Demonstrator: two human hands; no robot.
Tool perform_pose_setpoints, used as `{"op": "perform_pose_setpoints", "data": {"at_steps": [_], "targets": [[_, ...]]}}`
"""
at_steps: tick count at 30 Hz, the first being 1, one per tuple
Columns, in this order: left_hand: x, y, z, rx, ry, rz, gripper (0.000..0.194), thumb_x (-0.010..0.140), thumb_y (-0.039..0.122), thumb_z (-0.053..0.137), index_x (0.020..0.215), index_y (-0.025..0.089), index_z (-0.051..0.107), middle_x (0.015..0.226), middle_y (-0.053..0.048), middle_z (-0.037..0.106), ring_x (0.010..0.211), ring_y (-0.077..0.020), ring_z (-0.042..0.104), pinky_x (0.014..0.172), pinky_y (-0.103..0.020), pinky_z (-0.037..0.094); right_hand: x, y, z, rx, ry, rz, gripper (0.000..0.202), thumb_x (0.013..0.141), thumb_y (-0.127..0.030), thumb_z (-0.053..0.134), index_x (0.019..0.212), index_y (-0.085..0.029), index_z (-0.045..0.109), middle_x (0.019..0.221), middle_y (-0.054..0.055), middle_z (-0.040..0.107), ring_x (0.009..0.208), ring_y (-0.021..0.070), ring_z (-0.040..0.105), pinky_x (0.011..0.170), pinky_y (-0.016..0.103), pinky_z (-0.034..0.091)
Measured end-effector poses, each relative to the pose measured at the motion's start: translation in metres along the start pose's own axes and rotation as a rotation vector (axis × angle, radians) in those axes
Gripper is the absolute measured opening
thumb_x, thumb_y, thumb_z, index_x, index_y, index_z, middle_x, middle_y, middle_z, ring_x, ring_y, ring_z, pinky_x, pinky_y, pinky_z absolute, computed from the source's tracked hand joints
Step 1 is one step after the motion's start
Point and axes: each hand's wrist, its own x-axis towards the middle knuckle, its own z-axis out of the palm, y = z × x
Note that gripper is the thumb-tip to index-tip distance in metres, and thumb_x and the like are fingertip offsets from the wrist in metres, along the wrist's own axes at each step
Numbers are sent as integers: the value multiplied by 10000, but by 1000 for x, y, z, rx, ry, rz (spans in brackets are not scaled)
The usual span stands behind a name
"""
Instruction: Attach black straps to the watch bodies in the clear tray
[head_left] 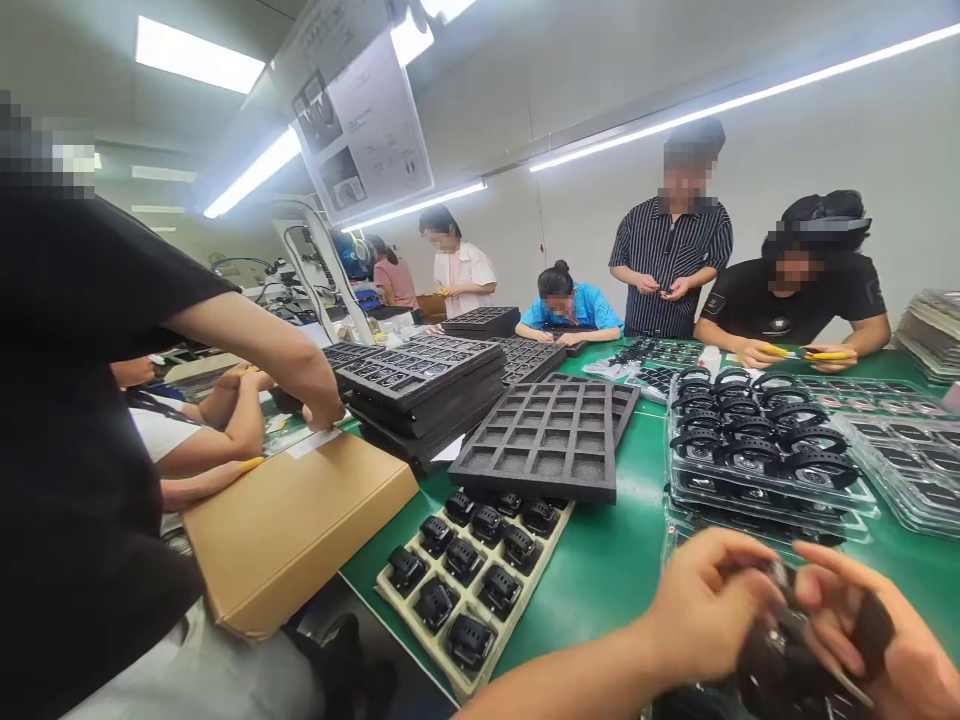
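Head view: a green table [600, 575] runs under the work, with a cream tray [523, 606] near its edge.
Room: pale wall [577, 240] beyond the cream tray, with a long strip light [742, 96] across it; a printed sheet [375, 110] hangs above and beyond the tray.
Cream tray: at least 11 black watches [470, 638] sit in its compartments.
Foam: a black foam tray [540, 440] overlaps the cream tray's far end; a foam stack [424, 410] stands beyond it to the left.
Box: a brown cardboard box [300, 510] lies left of the cream tray, beside a person in a black top [82, 400].
Clear trays: a stack of clear trays [859, 507], holding black straps [750, 425], stands right of the cream tray and farther back.
People: beyond the cream tray, a person in blue [592, 308] leans over the table; to the right are a person in stripes [671, 260] and a person in a black cap [799, 295].
Dark item: right of the cream tray, between the 2 hands, blurred, with a flat black part near the right palm.
Left hand [716, 600]: fingers pinched on the dark item's [780, 660] upper part.
Right hand [892, 640]: fingers curled around its other side, clamped on it.
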Motion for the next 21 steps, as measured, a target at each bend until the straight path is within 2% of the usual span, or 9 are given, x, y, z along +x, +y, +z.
{"op": "perform_pose_setpoints", "data": {"at_steps": [1,2,4,5,6,9,11,16,21], "targets": [[3,3,0,-171,26,-70,517,810,617,792,1048,166,707,738,-8,654,558,-105,547,584,-258,473,2,-9,5,80,9,26,721,655,-898,611,1106,-365,789,798,85,664,411,177,455,390,372,445],[5,4,-1,-315,69,-112,541,779,624,822,1014,153,697,723,2,630,554,-94,525,574,-246,447,1,-15,9,109,54,53,669,706,-873,612,1100,-362,793,783,64,654,414,162,432,393,351,424],[4,5,-3,-417,85,-153,565,755,653,830,997,166,676,745,19,611,576,-81,510,592,-232,436,-6,-23,20,79,130,91,503,747,-734,728,1043,-334,801,686,24,609,467,173,479,441,327,437],[2,4,-5,-446,80,-179,557,755,647,836,996,172,673,759,21,611,593,-77,514,607,-227,435,-10,-24,25,54,85,112,492,789,-664,755,1148,-327,770,776,31,649,603,202,568,561,336,508],[0,4,-6,-464,66,-207,547,755,637,842,996,176,674,770,21,616,608,-77,522,620,-223,435,-15,-24,29,36,106,109,459,802,-611,788,1161,-327,746,814,24,665,663,203,587,600,318,512],[-8,1,-7,-488,20,-273,529,735,607,873,986,175,697,771,12,632,642,-88,548,644,-226,439,-26,-23,36,66,111,122,340,822,-537,829,1008,-286,696,833,7,680,712,184,588,637,280,492],[-12,1,-5,-485,6,-288,522,716,595,889,968,171,720,744,11,632,645,-94,552,645,-228,439,-29,-23,35,80,84,151,332,816,-529,842,904,-253,679,807,7,683,717,181,584,658,277,483],[-16,0,-1,-448,17,-272,503,677,560,926,960,176,767,783,7,650,649,-88,549,657,-226,443,-29,-23,34,85,32,194,347,819,-545,837,855,-225,709,779,14,698,741,188,587,691,283,472],[-15,-1,-3,-371,16,-240,444,677,483,950,963,180,797,774,-1,671,667,-101,547,673,-229,456,-30,-23,39,201,83,201,360,781,-524,882,836,-230,683,726,-21,664,672,143,547,636,241,451]]}}
